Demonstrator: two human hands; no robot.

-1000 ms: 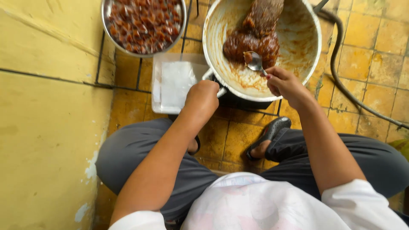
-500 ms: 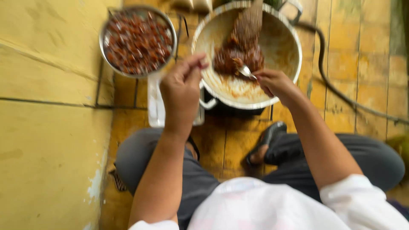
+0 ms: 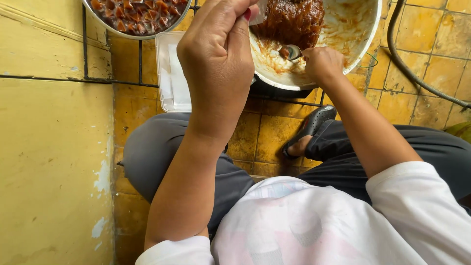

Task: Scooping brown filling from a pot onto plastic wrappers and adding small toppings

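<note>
While the person sits low over a yellow tiled floor, the right hand is closed around the handle of a small metal spoon, whose bowl rests in the brown sticky paste heaped inside a wide, pale, sauce-smeared metal pot. The spoon's bowl sits at the near edge of the heap, close to the pot's near rim. The left hand is raised close to the camera, its fingers drawn together and pinching a small piece of pale, thin sheet at the fingertips, just over the pot's left rim; what the sheet is made of cannot be told. Left of the pot, a round metal bowl holds many small dark reddish wrapped pieces. Between and below the two vessels lies a clear rectangular plastic tray with white sheets in it. A dark sandal shows on one foot beneath the pot.
</note>
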